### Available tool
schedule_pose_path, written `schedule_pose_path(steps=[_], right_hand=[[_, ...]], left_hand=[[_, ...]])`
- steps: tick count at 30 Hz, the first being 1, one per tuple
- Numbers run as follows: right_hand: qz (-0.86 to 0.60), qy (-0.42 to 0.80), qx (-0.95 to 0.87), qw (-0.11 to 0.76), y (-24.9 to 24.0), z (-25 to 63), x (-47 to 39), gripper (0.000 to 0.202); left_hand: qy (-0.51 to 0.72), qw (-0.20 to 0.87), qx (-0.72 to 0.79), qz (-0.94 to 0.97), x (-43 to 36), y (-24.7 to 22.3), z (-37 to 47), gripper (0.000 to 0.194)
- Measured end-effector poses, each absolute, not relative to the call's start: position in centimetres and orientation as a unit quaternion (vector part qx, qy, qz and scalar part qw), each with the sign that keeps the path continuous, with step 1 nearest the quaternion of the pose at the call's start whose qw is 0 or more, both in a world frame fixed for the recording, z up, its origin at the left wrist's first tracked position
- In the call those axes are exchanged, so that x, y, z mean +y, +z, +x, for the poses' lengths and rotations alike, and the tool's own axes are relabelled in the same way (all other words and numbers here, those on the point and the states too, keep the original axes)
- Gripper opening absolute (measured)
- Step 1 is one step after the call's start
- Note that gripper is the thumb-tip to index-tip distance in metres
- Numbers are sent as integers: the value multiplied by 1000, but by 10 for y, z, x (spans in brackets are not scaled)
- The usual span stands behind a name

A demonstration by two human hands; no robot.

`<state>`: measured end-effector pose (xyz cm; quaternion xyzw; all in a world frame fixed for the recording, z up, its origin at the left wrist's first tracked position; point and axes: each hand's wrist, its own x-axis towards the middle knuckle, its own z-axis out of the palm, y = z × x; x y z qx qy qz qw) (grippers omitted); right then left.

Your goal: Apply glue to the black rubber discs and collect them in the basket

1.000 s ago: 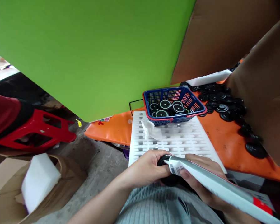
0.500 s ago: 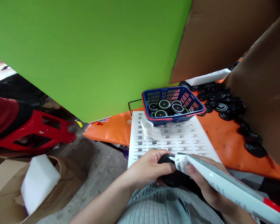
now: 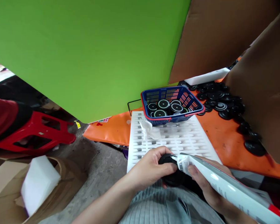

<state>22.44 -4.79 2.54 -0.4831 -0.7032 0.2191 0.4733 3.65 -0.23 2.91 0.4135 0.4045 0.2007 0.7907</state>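
My left hand (image 3: 154, 165) grips a round black disc-like piece (image 3: 172, 179) low in front of my body, thumb lying across its top. In my right hand (image 3: 207, 186) is a long white squeeze tube (image 3: 224, 183) with a grey edge and a red end. The tube's white nozzle points left and meets the disc's upper edge, close to my left thumb. Beyond my hands, a blue basket (image 3: 186, 116) with red handles holds several black discs (image 3: 163, 104) with pale rings. A crumpled white tissue (image 3: 150, 130) lies before the basket.
A white slotted board (image 3: 177, 140) lies under the basket, over an orange surface (image 3: 214, 133). Loose black discs (image 3: 220, 106) are heaped at right beside cardboard (image 3: 259, 87). A green panel (image 3: 88, 56) rises ahead. At left are a red stool (image 3: 35, 130) and a carton with white foam (image 3: 39, 183).
Both hands keep their hold on the disc and the tube. The tube has shifted very slightly to the right, its nozzle still at the disc's edge.
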Motion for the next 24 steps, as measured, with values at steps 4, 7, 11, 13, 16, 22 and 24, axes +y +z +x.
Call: schedule_pose_path(steps=[4, 7, 11, 13, 16, 22, 24], right_hand=[[-484, 193, -698, 491, 24, 226, -50, 11], [-489, 177, -696, 496, 23, 226, -50, 10], [-474, 148, -705, 506, 24, 226, -48, 13], [-466, 146, -708, 510, 24, 225, -46, 14], [-461, 137, -705, 521, 24, 225, -47, 17], [-471, 127, -703, 517, 21, 227, -53, 18], [-464, 117, -711, 515, 21, 227, -53, 19]], left_hand=[[187, 782, 418, 424, -3, 30, 36, 27], [201, 750, 432, 458, -2, 34, 37, 21], [245, 734, 409, 484, -2, 39, 39, 17], [236, 740, 404, 482, -2, 40, 40, 20], [199, 736, 434, 481, -2, 38, 41, 23], [195, 740, 449, 461, -3, 34, 43, 23], [203, 755, 436, 445, -3, 34, 44, 22]])
